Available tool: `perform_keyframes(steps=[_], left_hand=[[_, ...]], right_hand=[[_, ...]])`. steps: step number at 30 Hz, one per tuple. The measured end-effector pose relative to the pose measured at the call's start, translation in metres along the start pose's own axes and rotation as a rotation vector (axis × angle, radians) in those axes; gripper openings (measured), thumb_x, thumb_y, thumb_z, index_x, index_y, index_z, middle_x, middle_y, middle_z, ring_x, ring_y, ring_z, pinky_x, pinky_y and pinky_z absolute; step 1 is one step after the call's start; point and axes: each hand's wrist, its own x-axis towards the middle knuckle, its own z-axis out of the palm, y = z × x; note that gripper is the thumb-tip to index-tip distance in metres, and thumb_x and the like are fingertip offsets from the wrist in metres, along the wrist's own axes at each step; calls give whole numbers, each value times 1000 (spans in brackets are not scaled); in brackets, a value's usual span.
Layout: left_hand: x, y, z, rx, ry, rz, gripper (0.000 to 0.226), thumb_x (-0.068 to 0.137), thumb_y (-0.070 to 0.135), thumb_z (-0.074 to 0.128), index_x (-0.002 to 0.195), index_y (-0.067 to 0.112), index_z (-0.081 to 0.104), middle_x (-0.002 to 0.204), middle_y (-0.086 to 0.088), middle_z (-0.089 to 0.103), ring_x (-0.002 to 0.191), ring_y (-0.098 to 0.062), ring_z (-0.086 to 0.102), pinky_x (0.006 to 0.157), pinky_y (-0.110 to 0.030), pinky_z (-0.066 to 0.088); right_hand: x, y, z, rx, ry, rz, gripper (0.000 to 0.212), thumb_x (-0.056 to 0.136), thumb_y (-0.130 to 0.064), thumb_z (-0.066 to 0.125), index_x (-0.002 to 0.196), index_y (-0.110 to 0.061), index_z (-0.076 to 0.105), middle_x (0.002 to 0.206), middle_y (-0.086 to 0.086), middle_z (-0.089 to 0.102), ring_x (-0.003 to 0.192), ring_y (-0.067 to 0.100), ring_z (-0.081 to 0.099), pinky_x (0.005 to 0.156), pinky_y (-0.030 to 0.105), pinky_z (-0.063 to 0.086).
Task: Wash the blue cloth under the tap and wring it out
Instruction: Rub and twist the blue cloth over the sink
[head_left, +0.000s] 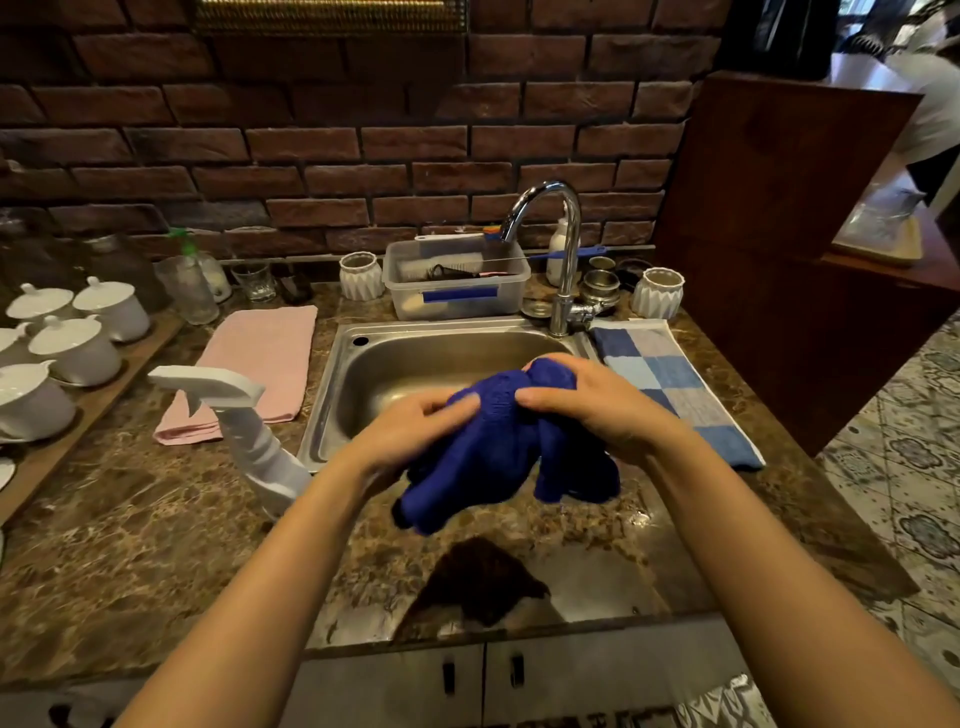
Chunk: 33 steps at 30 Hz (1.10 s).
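Fingers (545, 397) of both hands are curled round the cloth (488, 452).

Head view:
- The left hand (410, 431) pinches one side of the bunch and the right hand (602, 410) grips the other, thumbs nearly meeting on top.
- The cloth is gathered into a wad between the hands, with two loose ends hanging down. It is held over the near rim of the sink (332, 395), partly above the desk (130, 519).
- The tap (566, 249) stands at the back right of the sink, well apart from the cloth. No stream shows at the spout.
- A spray bottle (249, 431) stands left of the sink, with a pink cloth (260, 358) behind it. A checked towel (670, 384) lies on the right.

Assessment: whether the cloth is wet cannot be told. With no water seen, washing appears not yet begun. The next move calls for carrying the wad forward under the spout and freeing one hand to open the tap. Wringing should be done over the basin, not over the desk.
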Motion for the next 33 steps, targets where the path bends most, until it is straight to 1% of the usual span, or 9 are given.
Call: perform_keyframes(steps=[3,6,11,13,17,21,25,30,33], left_hand=[[1,-13,-13,276,-108,-13,51,72,46,67,99,3,66,87,-8,62,77,-14,55,64,-21,44],[2,-14,-12,35,15,-34,22,92,27,53,97,8,64,78,-7,58,63,-10,53,54,-17,43],[28,-12,11,-387,288,-97,26,92,34,53,89,10,64,85,-11,67,80,-21,62,78,-31,47],[34,-3,36,-536,358,-145,35,90,40,54,82,9,65,73,-9,72,73,-20,67,75,-31,52],[44,6,77,-676,345,-106,51,98,37,37,58,11,53,39,1,55,35,-8,54,39,-13,43],[54,7,81,-688,457,-83,38,98,36,42,74,14,60,48,3,62,46,-7,60,55,-25,48],[66,10,60,-653,449,-111,35,97,34,45,80,12,65,56,1,70,55,-10,67,57,-26,51],[92,17,25,-674,459,-157,38,95,34,49,64,12,56,39,4,58,37,-6,58,50,-24,48],[107,11,19,-666,415,-167,37,95,32,49,65,13,57,41,4,59,42,-7,58,52,-24,47]], right_hand=[[4,4,-15,77,51,-28,9,83,-22,65,90,-18,60,86,0,64,83,15,61,83,34,46],[7,9,-22,-17,96,-34,13,84,-32,64,88,-19,61,84,0,65,81,16,61,82,35,47],[10,19,-15,-658,343,-72,28,83,-49,58,85,-21,52,85,-1,60,81,21,56,68,33,41],[10,21,12,-752,391,-153,30,84,-50,55,84,-20,51,85,3,62,82,24,58,67,34,42],[18,16,54,-527,550,-205,41,89,-52,46,68,-17,47,64,0,57,65,22,54,58,33,36],[48,14,39,-298,624,-155,39,92,-44,41,62,-19,48,60,0,55,60,20,55,59,35,44],[77,11,34,-216,554,-95,39,94,-34,42,60,-17,48,57,-3,49,55,13,47,60,31,38],[83,14,54,-417,474,-66,33,95,-36,41,71,-18,54,60,-7,50,58,8,49,54,22,34],[111,13,50,-394,545,14,35,95,-35,41,69,-16,56,65,-3,56,63,14,53,60,26,35]])
